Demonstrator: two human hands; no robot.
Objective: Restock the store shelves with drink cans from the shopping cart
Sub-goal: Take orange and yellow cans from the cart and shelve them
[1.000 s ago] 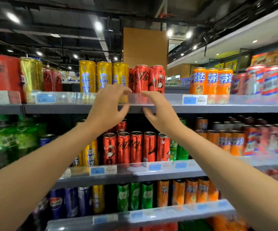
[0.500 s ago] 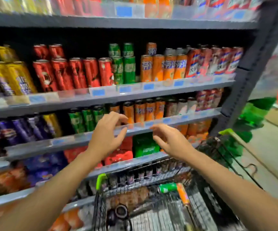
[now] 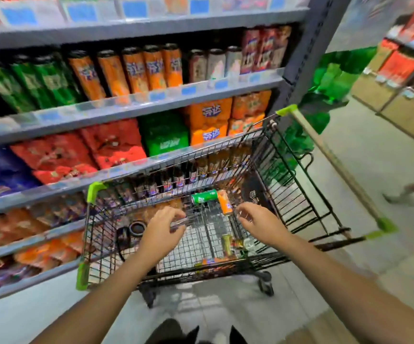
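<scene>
Store shelves full of drinks run along the left side, with green and orange cans standing in rows and big packs of red, green and orange drinks below them. Right beside the shelves stands a black wire shopping cart with green corners. Down in the cart a green can lies on its side at the far end, and an orange can lies just beside it, touching or almost touching. A gold can sits lower down, nearer the person. Both arms reach out over the cart. The left hand hangs above the wire bottom with its fingers loosely curled, holding nothing. The right hand is spread with bent fingers, near the orange can but not gripping it. It holds nothing too.
</scene>
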